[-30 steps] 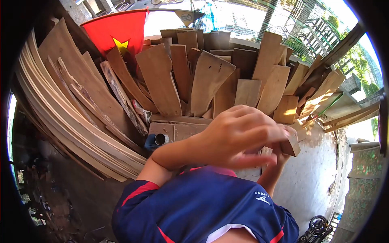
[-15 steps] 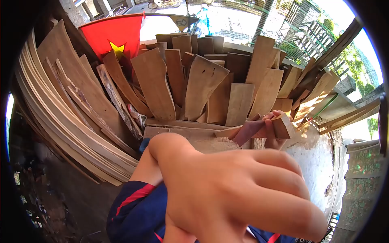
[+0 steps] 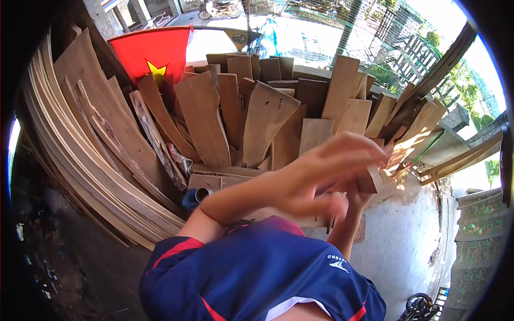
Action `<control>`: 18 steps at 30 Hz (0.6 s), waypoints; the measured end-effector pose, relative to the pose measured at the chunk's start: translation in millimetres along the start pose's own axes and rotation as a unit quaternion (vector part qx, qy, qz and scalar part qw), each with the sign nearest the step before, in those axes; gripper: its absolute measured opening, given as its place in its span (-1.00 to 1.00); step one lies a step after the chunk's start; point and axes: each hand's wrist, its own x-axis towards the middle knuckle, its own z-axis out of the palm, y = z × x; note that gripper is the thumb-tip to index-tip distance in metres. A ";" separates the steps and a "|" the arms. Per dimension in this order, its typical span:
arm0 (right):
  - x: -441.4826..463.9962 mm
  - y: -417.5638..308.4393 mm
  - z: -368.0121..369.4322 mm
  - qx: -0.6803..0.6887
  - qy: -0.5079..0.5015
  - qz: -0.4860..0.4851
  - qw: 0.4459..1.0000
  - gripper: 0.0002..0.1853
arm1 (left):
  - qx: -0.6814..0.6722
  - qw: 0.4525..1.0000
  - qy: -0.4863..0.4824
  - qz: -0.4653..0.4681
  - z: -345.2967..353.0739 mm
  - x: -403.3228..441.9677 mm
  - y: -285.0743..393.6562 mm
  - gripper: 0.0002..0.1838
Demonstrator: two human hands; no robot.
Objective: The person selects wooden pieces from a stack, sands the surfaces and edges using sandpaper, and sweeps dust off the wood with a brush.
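My left hand [image 3: 316, 174] reaches across from the left in front of the wood, smeared by motion. Its fingers are curved, with the thumb apart from them, and I see nothing gripped in it. Behind it, my right hand [image 3: 357, 199] is closed around a small wooden block [image 3: 369, 181], whose pale end face points right. My left hand hides much of the block and most of my right fingers. Only a sliver of a purplish-brown sheet [image 3: 323, 187] shows between the left thumb and fingers, so how it is held is unclear.
Many wooden boards [image 3: 267, 115] lean upright behind the hands. Long curved planks [image 3: 91, 160] are stacked at left. A red flag with a yellow star [image 3: 147, 53] hangs behind. A round-mouthed container [image 3: 203, 194] stands near my left forearm, beside something blue [image 3: 190, 199].
My left hand has moved away from the camera, forward to the block, and its fingers have opened. The purplish-brown sheet, plainly seen before, is now mostly covered. My right hand still holds the block.
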 end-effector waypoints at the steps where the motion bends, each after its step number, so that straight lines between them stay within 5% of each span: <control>1: -1.6 -11.8 10.8 0.263 0.056 0.161 0.950 -0.80 | 0.108 0.992 0.044 -0.053 -0.8 -5.6 -18.6 -0.25; 3: -5.5 -16.5 9.2 0.174 0.054 0.122 0.976 -0.74 | 0.252 0.963 -0.028 -0.088 -3.8 -42.9 -65.5 -0.21; 6: -9.5 -30.4 8.1 0.173 0.029 0.099 0.980 -0.71 | -0.079 0.976 -0.025 -0.201 17.0 -81.0 -72.9 -0.10; 11: -19.6 -38.4 7.7 0.209 0.024 0.106 0.972 -0.74 | -0.128 0.960 -0.019 -0.248 21.8 -94.5 -62.4 -0.08; 13: -21.7 -35.0 9.7 0.186 0.030 0.100 0.977 -0.73 | -0.019 0.981 -0.013 -0.191 27.3 -90.0 -58.4 -0.13; 16: -17.9 -34.4 13.6 0.098 0.044 0.069 0.992 -0.70 | -0.077 0.949 0.011 -0.304 22.5 -86.6 -55.3 -0.33; 18: -12.7 -34.5 14.5 0.031 0.042 0.047 0.998 -0.66 | -0.033 0.959 0.027 -0.280 8.6 -85.6 -62.8 -0.52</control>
